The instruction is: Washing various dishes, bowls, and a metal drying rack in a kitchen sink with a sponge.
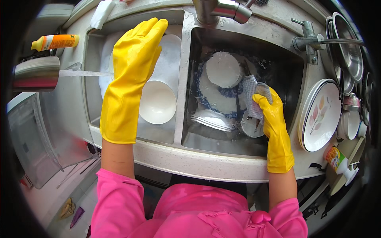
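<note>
My left hand [137, 50], in a yellow rubber glove, is raised over the left sink basin [160, 134]; its fingers are extended and its palm side is hidden, so whether it holds anything does not show. A white bowl [157, 102] lies in that basin beside my forearm. My right hand [269, 105], also gloved, grips a grey mesh cloth [253, 95] in the right basin [226, 148]. Below the cloth are a small bowl [249, 126] and what look like utensils. A round white bowl [223, 70], a blue-patterned plate [205, 92] and stacked white dishes [212, 120] lie in water.
A faucet [37, 74] pours water from the left. Another faucet [227, 10] stands behind the divider [181, 74]. Plates [323, 116], metal pans [348, 50] and a spray bottle [336, 159] are at the right. A yellow-orange bottle [56, 42] and a white block [102, 14] lie at upper left.
</note>
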`<action>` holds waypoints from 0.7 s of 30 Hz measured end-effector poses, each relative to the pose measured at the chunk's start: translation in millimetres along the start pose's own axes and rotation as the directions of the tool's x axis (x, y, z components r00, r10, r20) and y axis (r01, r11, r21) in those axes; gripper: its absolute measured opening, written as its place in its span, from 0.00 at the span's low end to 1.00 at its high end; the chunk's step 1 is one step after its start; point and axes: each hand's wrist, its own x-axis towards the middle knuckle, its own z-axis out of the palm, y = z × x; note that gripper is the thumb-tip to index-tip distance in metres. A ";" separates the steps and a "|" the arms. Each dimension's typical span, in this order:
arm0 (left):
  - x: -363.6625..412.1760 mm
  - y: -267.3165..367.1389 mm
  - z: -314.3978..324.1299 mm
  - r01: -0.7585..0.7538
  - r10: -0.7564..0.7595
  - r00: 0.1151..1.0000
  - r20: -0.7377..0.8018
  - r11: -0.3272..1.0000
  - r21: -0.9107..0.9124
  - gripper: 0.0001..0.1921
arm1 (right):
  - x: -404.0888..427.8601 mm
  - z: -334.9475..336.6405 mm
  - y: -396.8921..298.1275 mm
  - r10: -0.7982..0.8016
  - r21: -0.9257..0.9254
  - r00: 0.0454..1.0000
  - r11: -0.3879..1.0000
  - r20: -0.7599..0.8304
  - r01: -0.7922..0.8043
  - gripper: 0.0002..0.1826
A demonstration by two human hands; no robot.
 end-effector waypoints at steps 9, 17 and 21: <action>-64.7 168.0 30.4 0.157 0.102 0.837 0.538 0.897 -0.414 0.22 | 6.4 4.5 -9.0 -0.220 -0.434 0.971 0.869 0.090 0.237 0.21; -13.0 176.3 68.8 0.160 0.294 0.028 0.955 0.942 -0.294 0.32 | 13.2 11.0 9.8 -0.223 -0.671 0.887 0.587 0.404 0.453 0.23; -13.2 171.4 53.9 0.301 0.241 0.137 0.961 0.914 -0.272 0.35 | 20.9 22.4 17.1 -0.068 -0.738 0.892 0.537 0.446 0.410 0.26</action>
